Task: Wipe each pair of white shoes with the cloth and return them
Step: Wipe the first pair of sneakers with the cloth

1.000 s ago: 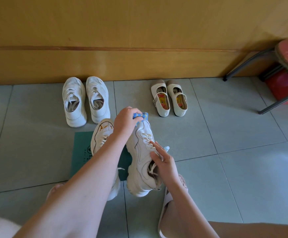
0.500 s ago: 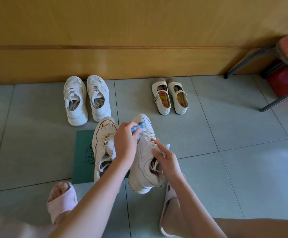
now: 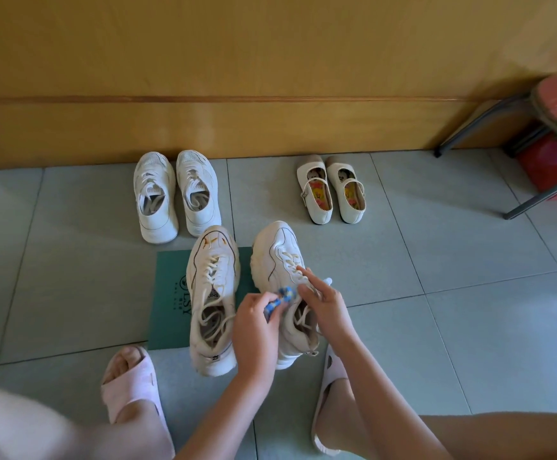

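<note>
Our left hand point(image 3: 255, 327) pinches the blue cloth point(image 3: 285, 293) against the chunky sneaker point(image 3: 275, 257) just ahead, toe pointing away toward the wall point(image 3: 270, 61), while our right hand point(image 3: 325, 307) holds its laced upper steady.

Bright warm light, soft glare on floor tiles point(image 3: 532, 313) at right, wide-angle bending, blurred corners, sharp centre.
</note>
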The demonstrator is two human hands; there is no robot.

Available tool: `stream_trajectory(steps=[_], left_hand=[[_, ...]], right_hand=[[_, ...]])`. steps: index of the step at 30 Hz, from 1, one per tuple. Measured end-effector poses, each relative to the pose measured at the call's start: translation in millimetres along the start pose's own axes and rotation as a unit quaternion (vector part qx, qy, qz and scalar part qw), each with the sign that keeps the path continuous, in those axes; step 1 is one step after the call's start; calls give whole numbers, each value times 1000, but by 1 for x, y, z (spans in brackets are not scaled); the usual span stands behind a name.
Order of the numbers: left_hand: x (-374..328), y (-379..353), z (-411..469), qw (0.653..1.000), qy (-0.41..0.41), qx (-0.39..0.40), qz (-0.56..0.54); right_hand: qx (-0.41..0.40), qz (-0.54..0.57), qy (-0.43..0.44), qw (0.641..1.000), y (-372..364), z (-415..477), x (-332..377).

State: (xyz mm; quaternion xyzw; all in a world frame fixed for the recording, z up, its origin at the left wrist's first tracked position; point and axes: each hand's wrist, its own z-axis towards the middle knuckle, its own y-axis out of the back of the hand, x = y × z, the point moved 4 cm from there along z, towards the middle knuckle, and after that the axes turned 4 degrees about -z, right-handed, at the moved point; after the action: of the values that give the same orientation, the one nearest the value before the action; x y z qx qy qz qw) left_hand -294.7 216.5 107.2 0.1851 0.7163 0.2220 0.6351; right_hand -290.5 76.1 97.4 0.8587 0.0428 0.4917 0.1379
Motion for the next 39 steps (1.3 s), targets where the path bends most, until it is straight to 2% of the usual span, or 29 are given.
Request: stream_trajectory(steps=[8,14,23,27,31,39], left_hand=[[11,7,-32,999,23,12,-43],[19,5,-52,992,76,39,-96],[22,13,-65,990,87,66,-93],[19,25,-66,981,115,44,-148],[0,46,-49,974,104,-8,-202],[0,69,-17,936,167,-54,-305]], right_hand=[[-12,-34,-7,999,3,-3,7],[-13,-57,-17,998,0,-5,13],[-12,-88,-21,996,-2,-3,12],[-3,-100,-9,995,-8,-2,14],[-13,-138,11,990,-17,-1,17],[-42,-204,8,978,-32,-1,23]])
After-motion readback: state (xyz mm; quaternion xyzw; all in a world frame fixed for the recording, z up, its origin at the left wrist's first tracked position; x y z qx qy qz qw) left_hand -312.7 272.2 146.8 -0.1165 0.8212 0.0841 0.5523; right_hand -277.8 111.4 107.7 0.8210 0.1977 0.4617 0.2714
